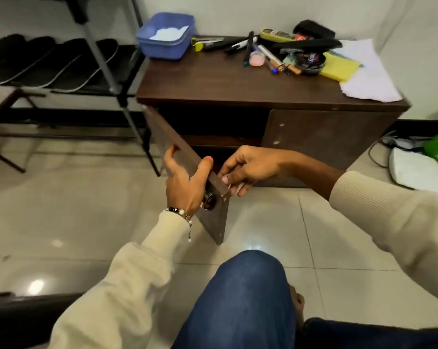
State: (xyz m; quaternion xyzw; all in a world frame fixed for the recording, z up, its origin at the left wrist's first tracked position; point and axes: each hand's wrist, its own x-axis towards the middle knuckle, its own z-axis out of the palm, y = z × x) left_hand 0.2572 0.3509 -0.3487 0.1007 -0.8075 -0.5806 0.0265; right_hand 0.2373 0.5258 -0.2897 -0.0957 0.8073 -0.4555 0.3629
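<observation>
A low dark wooden cabinet (213, 94) stands against the wall. Its left door (167, 144) is swung open toward me. My left hand (185, 182) grips the door's top edge, thumb over it, with the palm on the outer face above a metal knob (208, 199). My right hand (248, 167) reaches behind the door's free end and pinches something small at its upper corner; what it holds is hidden. The right door (323, 144) stays closed, with two small screws showing.
On the cabinet top lie a blue tub (166, 44), pens and markers (248, 47), a round tin (310, 62), a yellow cloth (339, 68) and white paper (366, 71). A shoe rack (61, 64) stands left. Cables and bags (414, 170) lie on the floor right. My knee (248, 285) is below.
</observation>
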